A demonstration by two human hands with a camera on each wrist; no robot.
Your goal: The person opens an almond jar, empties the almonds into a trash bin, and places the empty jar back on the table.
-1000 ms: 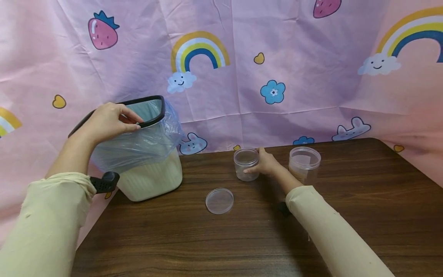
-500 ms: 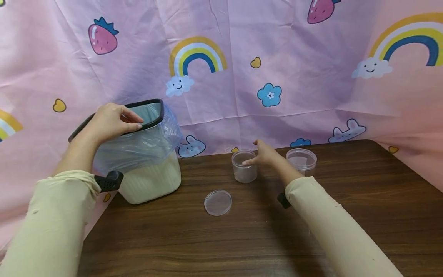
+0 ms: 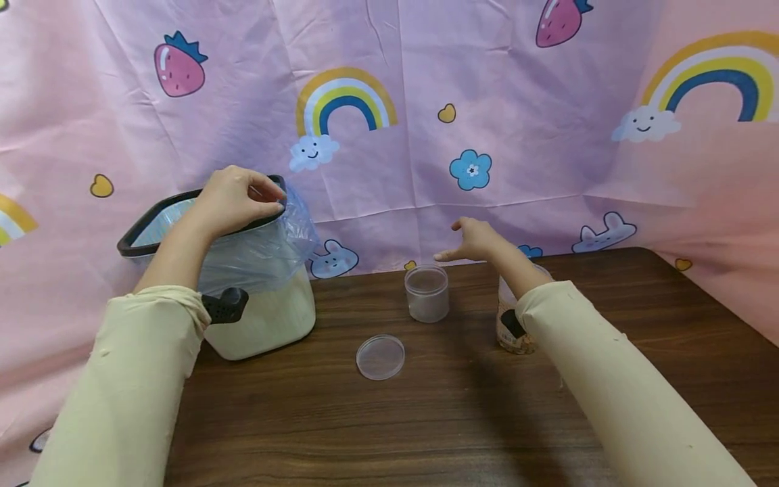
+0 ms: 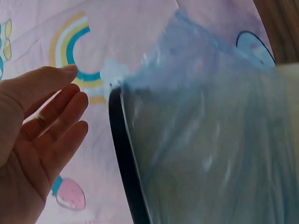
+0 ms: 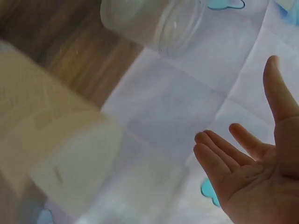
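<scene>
Sleeves [image 3: 122,379] of pale yellow cloth occupy the foreground, each bunched on a forearm, with a black wrist camera [image 3: 226,306] showing below the left cuff. Beneath them extends a dark brown, wood-grained tabletop [image 3: 341,433]. A round, clear lid [image 3: 380,357] lies flat on it near the middle. Farther right, a taller container [image 3: 516,341] with a brown, patterned lower part stands upright, partly hidden by the right forearm; the right wrist view shows a blurred, pale tan object at its left side. At the left, a cream bin [image 3: 276,325] has a black rim [image 3: 136,238] and a translucent blue liner [image 3: 246,267] folded over its outside, bulging at the right corner. Above this bin is the left hand [image 3: 234,199], released, its fingers loosely bent; the left wrist view shows a gap between fingertips and rim. Beyond the lid, a small clear jar [image 3: 427,297] stands upright and uncovered near the far edge. Just above and to the right of it, the right hand [image 3: 475,240] is released, thumb and fingers spread, apart from the jar. Behind everything hangs a pink-lilac cloth [image 3: 365,186] printed with rainbows, strawberries, hearts and flowers.
</scene>
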